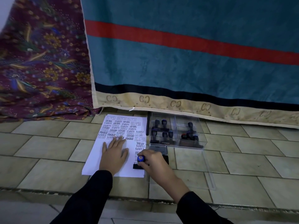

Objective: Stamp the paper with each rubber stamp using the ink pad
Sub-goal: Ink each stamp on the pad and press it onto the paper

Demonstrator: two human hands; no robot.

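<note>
A white sheet of paper lies on the tiled floor, its upper half and right edge covered with black stamp prints. My left hand rests flat on the middle of the sheet, fingers spread. My right hand grips a rubber stamp with a blue knob, its black base down on the paper's lower right corner. The ink pad, a small tin with its lid up, sits just right of the paper, partly hidden behind my right hand.
A clear plastic box holding several dark-handled stamps stands right of the paper. Its clear lid lies on the tiles in front of it. A teal blanket and a patterned maroon cloth hang behind.
</note>
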